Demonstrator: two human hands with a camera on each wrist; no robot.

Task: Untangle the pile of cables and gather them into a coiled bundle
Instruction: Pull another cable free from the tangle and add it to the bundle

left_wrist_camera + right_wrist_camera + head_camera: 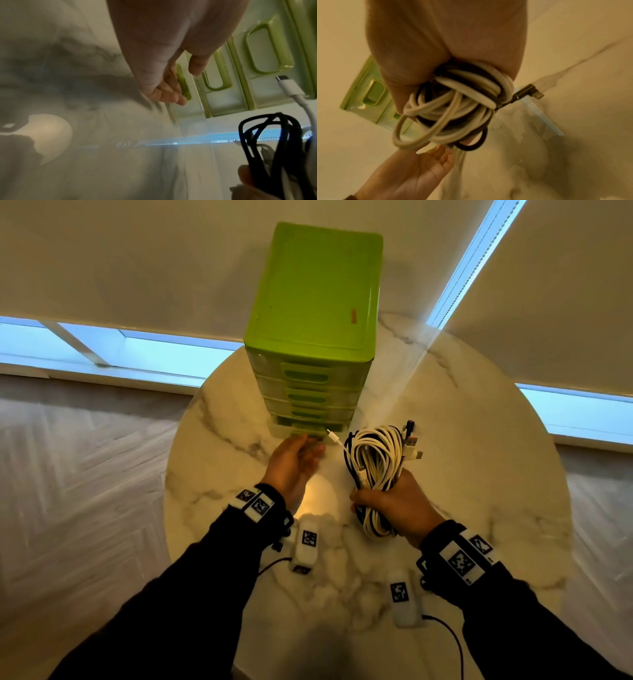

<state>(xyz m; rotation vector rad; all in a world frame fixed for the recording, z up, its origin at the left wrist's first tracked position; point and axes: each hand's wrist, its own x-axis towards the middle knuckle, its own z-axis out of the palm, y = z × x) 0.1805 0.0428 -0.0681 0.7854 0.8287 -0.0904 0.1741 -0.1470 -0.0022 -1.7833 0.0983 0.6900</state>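
A person's right hand [397, 505] grips a coiled bundle [375, 474] of white and black cables above a round marble worktop [479, 460], fingers [358, 497] wrapped around the lower part of the coil. Several plugs stick out of the bundle's top: a white one [331, 434] pointing toward the drawers, a dark angled one [409, 426], and a white one with an orange insert [412, 444].

The left hand [294, 463] reaches palm up to the bottom drawer of a green drawer unit [315, 302] standing at the far middle of the worktop; its fingers [169, 93] curl under the drawer's green handle [184, 86]. The unit shows five clear-fronted drawers with green handles, and a small orange mark on its lid that is too small to read.

Two white tags [308, 542] with black-and-white square codes lie on the near worktop, each with a thin black lead. Both wrists wear black bands with similar coded blocks. Window strips [137, 347] glow blue beneath drawn pale blinds [137, 251] behind the worktop, and a wood floor [68, 474] surrounds it.
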